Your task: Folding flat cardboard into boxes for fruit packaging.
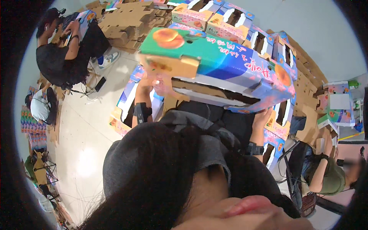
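Gripping a peach-printed carton [226,61], both hands [146,84] [262,118] flank its shadowed interior.

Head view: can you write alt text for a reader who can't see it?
The left hand and right hand hold a colourful fruit-printed cardboard box near its ends. Similar boxes stand beyond; a co-worker is upper left.
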